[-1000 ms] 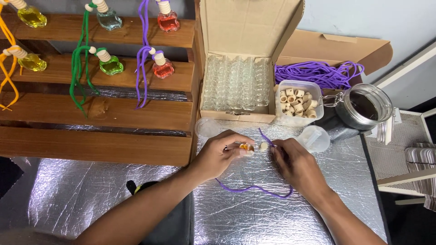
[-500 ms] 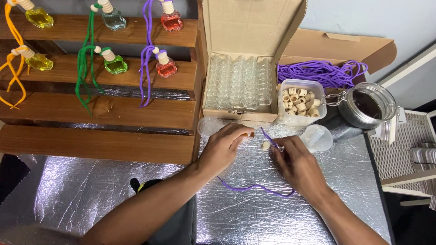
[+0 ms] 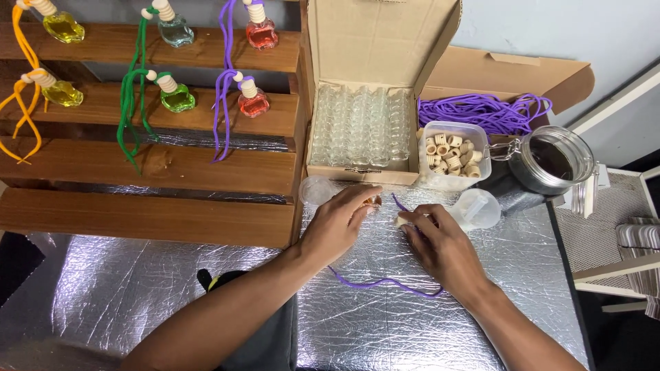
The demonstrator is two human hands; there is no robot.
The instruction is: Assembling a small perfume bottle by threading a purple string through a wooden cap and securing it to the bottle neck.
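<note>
A purple cord (image 3: 385,282) lay in a loose curve across the silver foil mat (image 3: 172,288), running from below the left wrist to under the right hand, with one end rising to the right fingers. The right hand (image 3: 443,247) had its fingertips drawn together, pinching a small pale cap (image 3: 401,221) and the cord end just beside it. The left hand (image 3: 338,223) lay a little apart to the left, fingers curled over a small glass bottle (image 3: 373,200) with an amber tint; only a sliver of it showed, so the grip could not be made out exactly.

Just beyond the hands stood an open cardboard box (image 3: 385,41) packed with rows of clear empty bottles. To its right sat a clear plastic tub (image 3: 455,151) of pale wooden caps, a bundle of purple cords (image 3: 481,113) and an open glass jar (image 3: 553,159) with a wire clasp. A clear lid (image 3: 478,208) rested near the right hand. On the wooden shelves (image 3: 172,168) at left, filled bottles in yellow, green, clear and red hung by cords.
</note>
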